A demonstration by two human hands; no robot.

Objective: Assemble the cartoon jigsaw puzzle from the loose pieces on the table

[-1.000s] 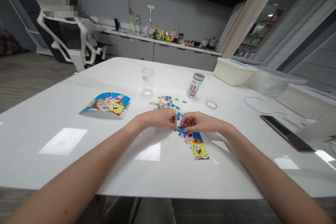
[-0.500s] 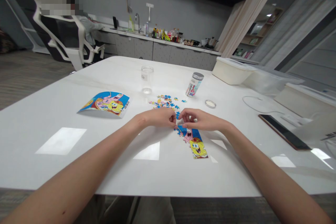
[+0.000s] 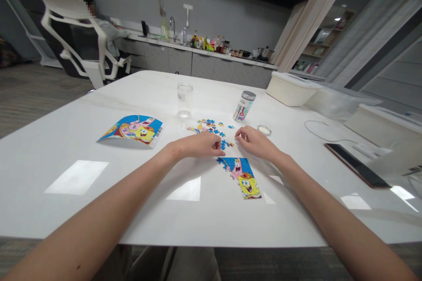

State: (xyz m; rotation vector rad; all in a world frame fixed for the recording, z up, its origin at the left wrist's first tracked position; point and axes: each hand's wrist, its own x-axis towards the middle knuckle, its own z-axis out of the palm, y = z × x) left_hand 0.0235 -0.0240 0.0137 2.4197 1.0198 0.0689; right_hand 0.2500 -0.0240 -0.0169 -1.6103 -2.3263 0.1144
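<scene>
A partly joined jigsaw puzzle (image 3: 249,184) with yellow and pink cartoon figures on blue lies flat in front of me. My left hand (image 3: 206,145) is closed at its upper left corner, fingers curled down; whatever is under the fingertips is hidden. Just beyond the puzzle's upper right, my right hand (image 3: 252,142) hovers with bent fingers and a small gap between thumb and forefinger, nothing visible in it. Loose puzzle pieces (image 3: 211,127) lie in a pile behind my left hand, and a few blue and orange pieces (image 3: 226,144) sit between the hands.
A curved picture sheet (image 3: 135,129) stands bowed at the left. Behind the pieces are a clear jar (image 3: 185,101) and a printed canister (image 3: 244,106), with a round lid (image 3: 264,130) nearby. At right are storage boxes (image 3: 293,90), a cable and a phone (image 3: 356,164). Someone sits beyond.
My right hand has lifted off the puzzle and moved up and right, its fingers apart from my left hand. The puzzle's top edge now shows. My left hand has barely shifted.
</scene>
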